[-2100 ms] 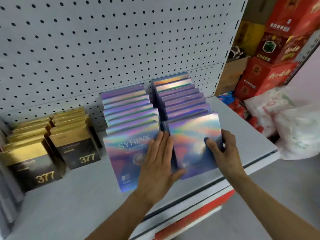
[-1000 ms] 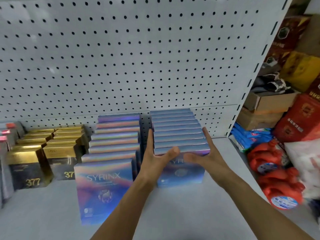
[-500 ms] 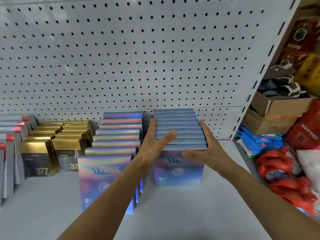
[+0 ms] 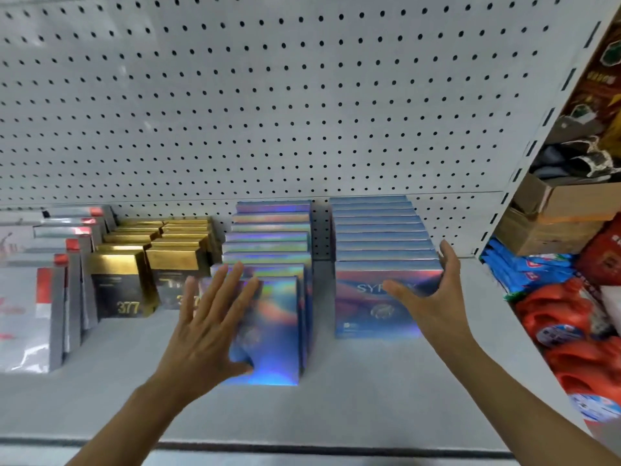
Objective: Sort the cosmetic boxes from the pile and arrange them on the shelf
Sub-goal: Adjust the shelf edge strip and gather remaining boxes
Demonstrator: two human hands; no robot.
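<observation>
A: Squaring 2 rows of holographic boxes (image 4: 383, 237) on the shelf (image 4: 336, 408). Left hand (image 4: 208, 327) flat, fingers straight, against the front box (image 4: 268, 331) at 9 o'clock; right hand (image 4: 433, 297) spread, cupping the 3 o'clock row, gripping nothing.

B: Handling?

A: Judged light, stiff, glossy-slippery card. Take them by the side edges. Open shelf at 6 o'clock; gold boxes (image 4: 121, 280) crowd 9 o'clock.

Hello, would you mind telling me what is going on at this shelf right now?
A person is tidying two rows of iridescent boxes on the shelf. The left hand lies open against the front box of the left row; the right hand cups the front corner of the right row. Gold boxes stand further left.
</observation>
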